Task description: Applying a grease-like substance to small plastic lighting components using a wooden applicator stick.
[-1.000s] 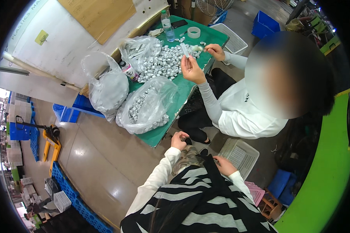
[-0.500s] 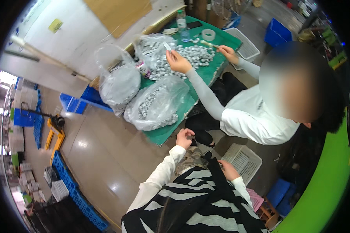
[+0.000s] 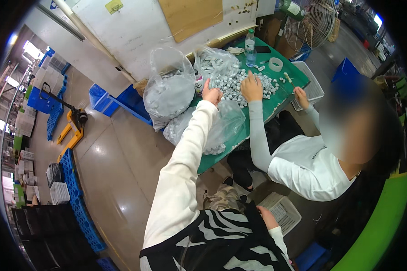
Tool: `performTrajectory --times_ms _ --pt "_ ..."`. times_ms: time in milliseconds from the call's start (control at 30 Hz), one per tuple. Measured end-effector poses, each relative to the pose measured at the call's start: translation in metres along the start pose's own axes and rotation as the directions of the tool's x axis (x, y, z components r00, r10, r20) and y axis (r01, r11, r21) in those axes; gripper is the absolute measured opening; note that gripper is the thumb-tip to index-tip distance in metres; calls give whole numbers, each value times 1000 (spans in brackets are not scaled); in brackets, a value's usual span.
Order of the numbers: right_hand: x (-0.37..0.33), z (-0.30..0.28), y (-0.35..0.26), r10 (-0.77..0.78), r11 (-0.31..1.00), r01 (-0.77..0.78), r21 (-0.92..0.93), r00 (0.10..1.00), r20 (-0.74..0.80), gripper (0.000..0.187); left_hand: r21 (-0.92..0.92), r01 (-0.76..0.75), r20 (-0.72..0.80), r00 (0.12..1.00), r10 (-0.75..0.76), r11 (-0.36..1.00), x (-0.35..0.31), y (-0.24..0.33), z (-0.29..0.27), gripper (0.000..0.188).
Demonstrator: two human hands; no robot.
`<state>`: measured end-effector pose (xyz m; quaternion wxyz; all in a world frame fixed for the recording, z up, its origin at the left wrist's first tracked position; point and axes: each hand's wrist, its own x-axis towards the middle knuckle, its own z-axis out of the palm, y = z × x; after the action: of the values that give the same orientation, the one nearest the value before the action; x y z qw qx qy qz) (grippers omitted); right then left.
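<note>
My left arm reaches over the green table [image 3: 208,165]. My left hand [image 3: 211,95] is above a clear plastic bag [image 3: 230,118], by the edge of a pile of small silvery-white pieces [image 3: 228,87]. One finger stretches out and the others bend; I see nothing held. A small bottle with a pink label [image 3: 198,83] stands just left of it. Low at my side, my right hand [image 3: 268,217] rests against my striped vest [image 3: 230,235], fingers mostly hidden. A co-worker's left hand [image 3: 252,88] touches the pile; their other hand [image 3: 301,97] holds a small brush [image 3: 288,78].
A bulging clear bag [image 3: 169,99] and another bag [image 3: 216,61] sit on the table, with a water bottle [image 3: 250,49], a tape roll [image 3: 275,64] and a phone [image 3: 262,49]. White baskets [image 3: 282,214], blue bins [image 3: 133,104] and a yellow pallet jack [image 3: 74,128] stand around.
My left hand has moved forward from near my body to over the table. The co-worker's left hand has lowered a small light piece to the pile. My view has shifted left.
</note>
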<state>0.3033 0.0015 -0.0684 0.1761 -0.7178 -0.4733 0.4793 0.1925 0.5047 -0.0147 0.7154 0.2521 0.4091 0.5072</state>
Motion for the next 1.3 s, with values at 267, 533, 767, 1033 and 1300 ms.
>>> performTrajectory --times_ms 267,533,767,1033,1300 --pt "-6 2 9 53 998 -52 -33 998 32 40 496 -417 327 902 280 762 -48 -23 -31 66" --pt "-2 -4 -4 49 999 -48 -15 997 57 41 618 -394 496 867 52 681 -165 -134 -112 55" --pt "-2 0 6 22 1000 -22 2 999 25 40 682 -223 296 955 16 697 -208 -157 -167 51" --pt "0 -2 -2 12 999 -9 -50 998 55 41 651 -92 166 986 -23 753 -218 -177 -182 49" --pt "-5 6 11 29 998 -27 -52 999 39 41 595 131 71 974 -215 793 -227 -197 -176 47"
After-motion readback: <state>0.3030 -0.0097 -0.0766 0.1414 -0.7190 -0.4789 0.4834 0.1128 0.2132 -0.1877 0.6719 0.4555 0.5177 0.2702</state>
